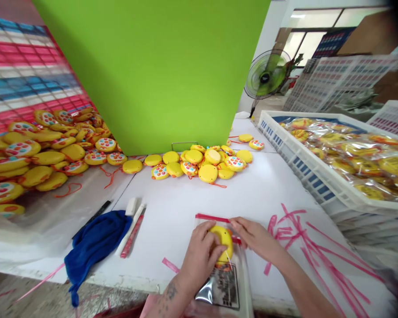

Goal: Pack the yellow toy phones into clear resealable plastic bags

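My left hand is closed on a round yellow toy with small dark dots and orange at its lower edge. The toy is at the mouth of a clear plastic bag printed with a dark block of text. With thumb and fingers pinched, my right hand grips the bag's edge by its red strip. More bags appear to lie beneath, with another red strip showing behind my left hand. Beyond my hands lies a pile of similar yellow toys, some with coloured dots and orange cords.
A green board stands behind the pile. At left is a heap of toys; at right, a white crate of bagged toys. Pink strips, a blue cloth, a red-handled tool and a black pen lie around.
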Demonstrator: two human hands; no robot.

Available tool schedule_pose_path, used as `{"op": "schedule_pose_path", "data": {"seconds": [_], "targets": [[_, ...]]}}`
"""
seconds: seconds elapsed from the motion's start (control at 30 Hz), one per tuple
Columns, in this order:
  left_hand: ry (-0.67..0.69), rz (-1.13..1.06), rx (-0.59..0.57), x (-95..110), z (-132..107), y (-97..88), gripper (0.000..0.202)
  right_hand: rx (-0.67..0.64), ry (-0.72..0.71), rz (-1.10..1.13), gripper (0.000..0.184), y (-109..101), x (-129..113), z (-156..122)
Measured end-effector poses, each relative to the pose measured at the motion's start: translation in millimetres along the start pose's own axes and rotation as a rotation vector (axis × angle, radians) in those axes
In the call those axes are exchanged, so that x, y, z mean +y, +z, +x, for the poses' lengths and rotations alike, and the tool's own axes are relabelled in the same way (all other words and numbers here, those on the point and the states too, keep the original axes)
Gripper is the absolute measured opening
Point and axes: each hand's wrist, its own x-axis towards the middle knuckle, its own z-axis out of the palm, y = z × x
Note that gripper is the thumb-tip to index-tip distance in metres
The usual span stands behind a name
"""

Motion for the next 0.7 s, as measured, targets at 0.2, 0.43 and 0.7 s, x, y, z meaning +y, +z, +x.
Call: {"op": "schedule_pose_path", "data": {"seconds": [0.2,0.43,0.7], "targets": [[-0.089,-0.129,-0.09,11,8,-12.3,0.01,0.02,0.053,0.118,0.044,24,1,-14],[-0.14,0.056,-0.173,34,16,-19.4,0.008,0.248,0.0,0.436,0.049,40,-22,-12],[-0.247,-0.242,0.182,11,5,-29.9,0.041,0.345,-0.024,0.761,0.048,33,-33,-18]]}}
